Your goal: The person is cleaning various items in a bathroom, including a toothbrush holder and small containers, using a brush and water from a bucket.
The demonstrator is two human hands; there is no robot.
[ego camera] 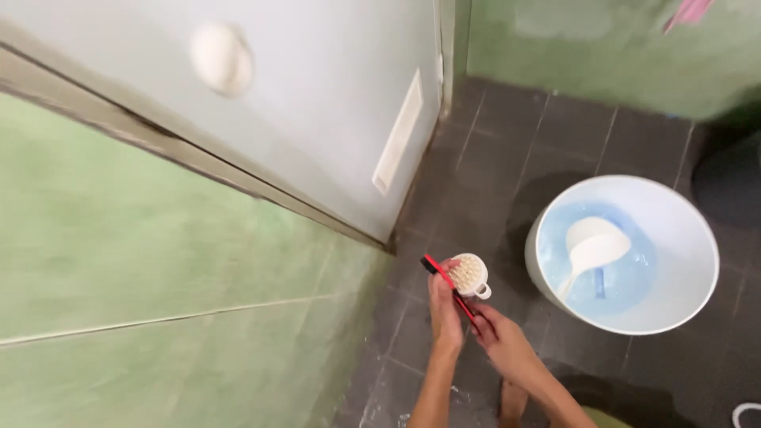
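A small white cup point(471, 274) with pale foam inside sits in the left hand point(444, 305), whose fingers wrap round it from below. A red toothbrush point(449, 284) with a dark head lies slantwise across the cup's near edge, its lower end pinched in the closed right hand point(498, 333). The hands are just beside each other. To the right of them stands a white bucket point(682, 238) of water with a white dipper point(593, 247) floating in it. Beneath is dark floor tile point(491, 158); left of the hands rises a green wall point(158, 277), beyond them a pale door point(333, 87).

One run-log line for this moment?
left hand: holds white brush | right hand: holds red toothbrush | bucket: water, ladle
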